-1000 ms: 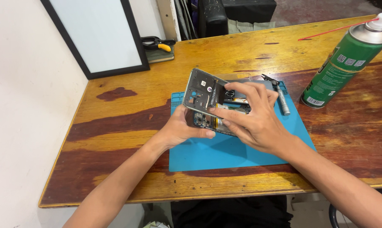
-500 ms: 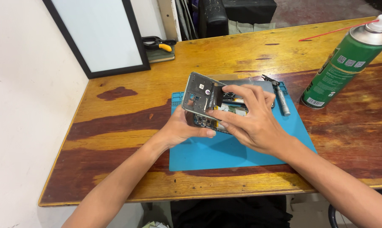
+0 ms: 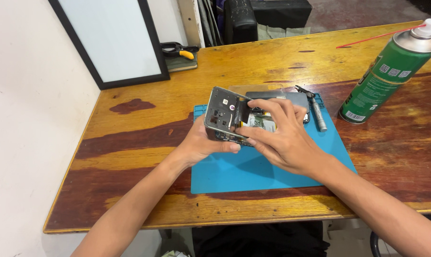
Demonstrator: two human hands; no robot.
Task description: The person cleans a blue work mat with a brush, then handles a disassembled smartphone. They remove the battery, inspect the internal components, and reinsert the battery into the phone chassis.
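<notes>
Opened phone tilted above blue mat, mid-bench. Left hand clamped underneath; right hand pinching the inner edge. Best kept steady, prying gently, sparing the black ribbon.
</notes>
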